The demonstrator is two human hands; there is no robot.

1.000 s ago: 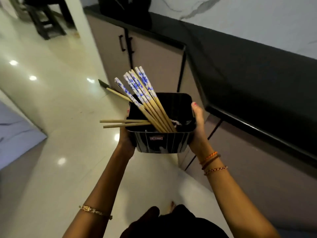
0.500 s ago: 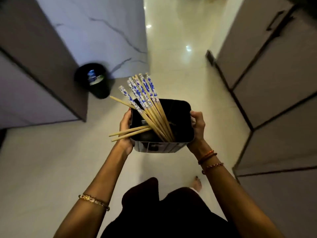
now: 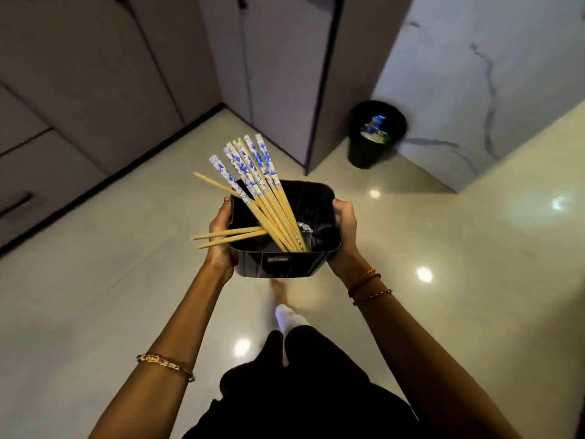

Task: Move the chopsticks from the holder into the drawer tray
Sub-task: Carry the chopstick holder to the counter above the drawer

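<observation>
My left hand (image 3: 221,236) and right hand (image 3: 343,231) are each clamped on a side of the black holder (image 3: 278,264), held up over the floor in the middle of the frame. The chopsticks (image 3: 262,198) stand inside it, between my hands, and lean toward the upper left, some poking out past my left thumb. I think they are light, stiff and smooth, so they could slide out; I would pinch the bare wooden parts as one bunch.
</observation>
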